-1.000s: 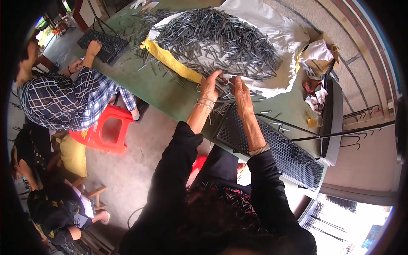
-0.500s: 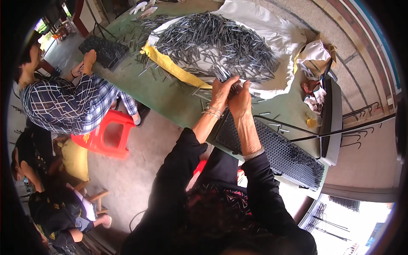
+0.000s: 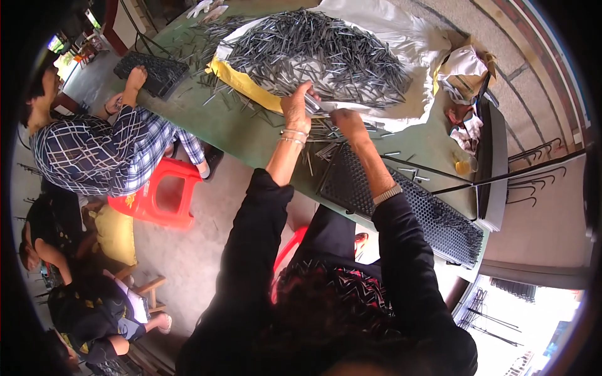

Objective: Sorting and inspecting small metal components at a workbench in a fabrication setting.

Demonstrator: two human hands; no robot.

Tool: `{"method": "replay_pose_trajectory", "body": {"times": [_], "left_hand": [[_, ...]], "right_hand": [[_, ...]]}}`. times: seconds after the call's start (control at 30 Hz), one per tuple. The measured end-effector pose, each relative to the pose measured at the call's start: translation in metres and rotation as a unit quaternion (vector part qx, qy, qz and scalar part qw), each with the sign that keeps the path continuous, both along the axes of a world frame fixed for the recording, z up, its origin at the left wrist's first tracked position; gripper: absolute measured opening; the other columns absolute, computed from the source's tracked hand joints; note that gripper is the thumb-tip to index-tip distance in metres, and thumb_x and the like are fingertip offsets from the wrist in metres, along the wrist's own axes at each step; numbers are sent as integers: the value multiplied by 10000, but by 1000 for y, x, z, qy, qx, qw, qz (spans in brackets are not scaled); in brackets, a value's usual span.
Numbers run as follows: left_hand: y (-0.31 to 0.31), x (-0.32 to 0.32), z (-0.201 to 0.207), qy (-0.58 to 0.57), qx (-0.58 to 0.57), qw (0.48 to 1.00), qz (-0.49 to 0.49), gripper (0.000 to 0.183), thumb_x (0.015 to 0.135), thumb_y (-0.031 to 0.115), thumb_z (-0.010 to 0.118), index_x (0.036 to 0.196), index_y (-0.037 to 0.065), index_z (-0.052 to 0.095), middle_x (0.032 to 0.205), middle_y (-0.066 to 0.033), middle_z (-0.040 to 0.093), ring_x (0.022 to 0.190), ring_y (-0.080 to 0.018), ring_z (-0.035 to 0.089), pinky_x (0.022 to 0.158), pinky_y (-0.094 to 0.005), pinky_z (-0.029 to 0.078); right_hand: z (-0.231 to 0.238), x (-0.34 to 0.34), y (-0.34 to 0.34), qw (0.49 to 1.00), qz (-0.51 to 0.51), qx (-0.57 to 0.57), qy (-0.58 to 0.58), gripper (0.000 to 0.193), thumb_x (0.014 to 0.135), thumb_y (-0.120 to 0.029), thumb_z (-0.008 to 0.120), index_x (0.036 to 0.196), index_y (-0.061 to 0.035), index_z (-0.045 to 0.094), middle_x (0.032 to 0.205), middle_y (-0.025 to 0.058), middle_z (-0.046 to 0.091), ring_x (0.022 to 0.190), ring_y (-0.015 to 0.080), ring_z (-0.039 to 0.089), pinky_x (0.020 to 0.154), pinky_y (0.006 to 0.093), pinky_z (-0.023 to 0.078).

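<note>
My left hand (image 3: 296, 108) is closed around a bundle of thin grey metal pins (image 3: 313, 102), just over the near edge of a white sack (image 3: 351, 108) with a yellow border. To its right, close to the ends of the bundle, is my right hand (image 3: 351, 125); its fingers are smeared and partly hidden. A large heap of loose pins (image 3: 313, 37) lies on the opened sack. Below my right forearm rests a black tray (image 3: 426, 210) with a grid of round holes, its right end filled with dark pins.
Loose pins lie about the green table (image 3: 251, 144). At left, a person (image 3: 88, 150) works at another black tray (image 3: 157, 75) beside a red stool (image 3: 169, 194). A cup with yellow liquid (image 3: 464, 165) and a black bar (image 3: 501, 178) are at right.
My hands, together on the bundle before, have come apart. The left has moved left with the pins, and the right has shifted slightly, its fingers now blurred.
</note>
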State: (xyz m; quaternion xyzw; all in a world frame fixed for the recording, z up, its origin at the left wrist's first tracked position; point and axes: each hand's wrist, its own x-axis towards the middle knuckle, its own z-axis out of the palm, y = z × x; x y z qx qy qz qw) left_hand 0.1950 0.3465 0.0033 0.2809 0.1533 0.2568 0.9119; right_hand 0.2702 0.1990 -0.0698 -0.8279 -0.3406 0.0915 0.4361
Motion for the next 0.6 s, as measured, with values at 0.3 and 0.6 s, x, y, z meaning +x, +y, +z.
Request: {"method": "replay_pose_trajectory", "body": {"times": [0.3, 0.6], "left_hand": [[27, -93, -66, 146, 293, 935, 134, 152, 799, 104, 696, 870, 12, 598, 719, -28, 613, 626, -127, 564, 622, -271, 464], [23, -89, -91, 100, 277, 941, 168, 172, 831, 116, 685, 930, 23, 579, 777, 21, 580, 643, -76, 508, 618, -265, 439]], "right_hand": [[40, -82, 42, 879, 53, -431, -197, 1123, 582, -744, 672, 1248, 127, 427, 1308, 291, 420, 1202, 440, 440, 988, 501, 354], [40, -98, 49, 849, 104, -452, -252, 1137, 542, -708, 724, 1222, 150, 418, 1198, 251, 478, 1101, 385, 498, 937, 459, 377]]}}
